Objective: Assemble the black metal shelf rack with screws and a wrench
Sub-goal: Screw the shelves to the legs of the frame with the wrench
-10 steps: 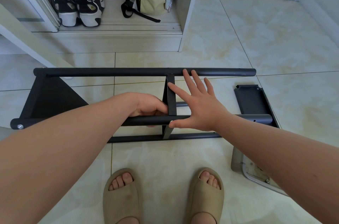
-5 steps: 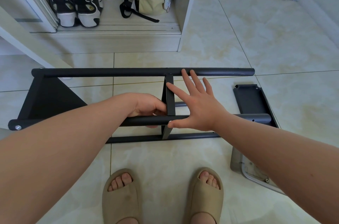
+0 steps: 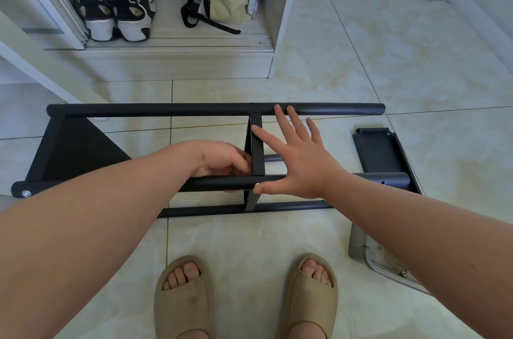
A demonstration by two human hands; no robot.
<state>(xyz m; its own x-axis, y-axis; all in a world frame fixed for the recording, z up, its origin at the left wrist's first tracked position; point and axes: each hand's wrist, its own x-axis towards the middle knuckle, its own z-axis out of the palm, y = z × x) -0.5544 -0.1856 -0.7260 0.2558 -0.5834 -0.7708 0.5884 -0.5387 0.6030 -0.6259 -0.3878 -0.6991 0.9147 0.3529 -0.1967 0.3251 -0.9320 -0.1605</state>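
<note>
Rack tubes (image 3: 194, 110): metal, black matt coating, smooth. Loose side panel (image 3: 377, 149): same matt black finish. Screw head (image 3: 26, 193): bright bare metal. Floor tiles (image 3: 388, 61): glossy, smooth, cream marbling. Slippers (image 3: 183, 308): matt, finely textured. Bag (image 3: 227, 2): pale cloth, black webbing straps

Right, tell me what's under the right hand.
The right hand lies spread over the near tube, beside the centre brace. The tube's stretch beneath the palm is hidden.

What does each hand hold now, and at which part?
The left hand curls at the cross brace's lower end; whether it grips anything cannot be told. The right hand rests open on the rack.
</note>
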